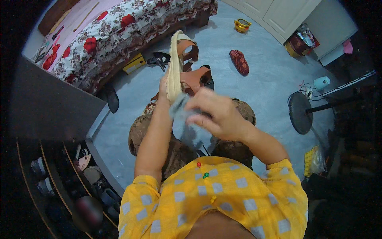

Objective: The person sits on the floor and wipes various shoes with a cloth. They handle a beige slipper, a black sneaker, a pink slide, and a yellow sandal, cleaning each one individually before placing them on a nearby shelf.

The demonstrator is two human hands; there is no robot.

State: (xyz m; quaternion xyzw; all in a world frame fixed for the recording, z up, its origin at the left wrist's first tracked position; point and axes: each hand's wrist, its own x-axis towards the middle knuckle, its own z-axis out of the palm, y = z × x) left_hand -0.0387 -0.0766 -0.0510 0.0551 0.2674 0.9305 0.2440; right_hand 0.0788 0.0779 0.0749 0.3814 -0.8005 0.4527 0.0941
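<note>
A sandal (174, 71) with brown straps and a cream sole edge is held up on its side in front of me. My left hand (163, 85) grips it from the left; its fingers are mostly hidden behind the sole. A grey-blue cloth (179, 106) is pinched in my right hand (217, 111) and lies against or very close to the sandal's near end. The right fingers and cloth are slightly blurred. Below them are my knees in brown patterned trousers (140, 129).
At the far left stands a bed with a flowered cover (107, 36). Dark sandals (158, 59) and a yellow box (134, 63) lie by it. A red patterned slipper (239, 62) is on the floor. A round stand base (301, 113) is right, a shoe rack (59, 183) lower left.
</note>
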